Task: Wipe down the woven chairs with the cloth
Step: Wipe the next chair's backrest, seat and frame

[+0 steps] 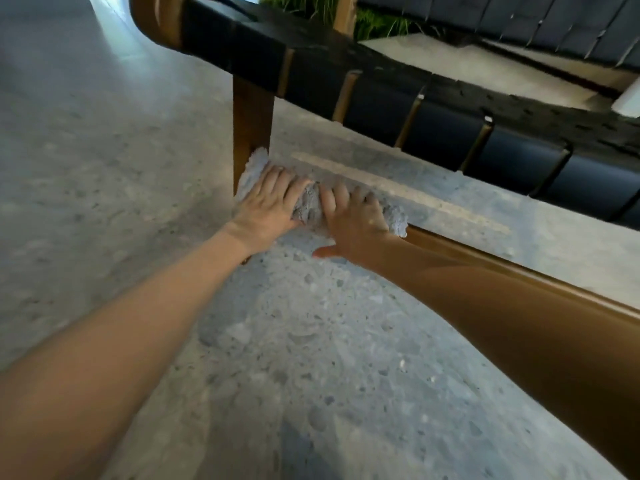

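A woven chair point(381, 109) with black straps over a brown wooden frame fills the upper right, seen from low down. Its lower wooden rail point(519, 271) runs from the centre to the right edge. A grey fluffy cloth point(308, 206) is draped over the rail's left end, beside the chair's wooden leg point(251, 126). My left hand point(270, 206) lies on the cloth's left part with its fingers curved over it. My right hand point(353, 223) lies on the right part, fingers curved over the cloth and rail, thumb spread out below.
Speckled grey stone floor point(277, 358) spreads below and to the left. A second dark woven chair point(519, 19) stands at the top right, with green plants point(377, 22) between the two. A pale strip point(398, 188) runs across the floor under the seat.
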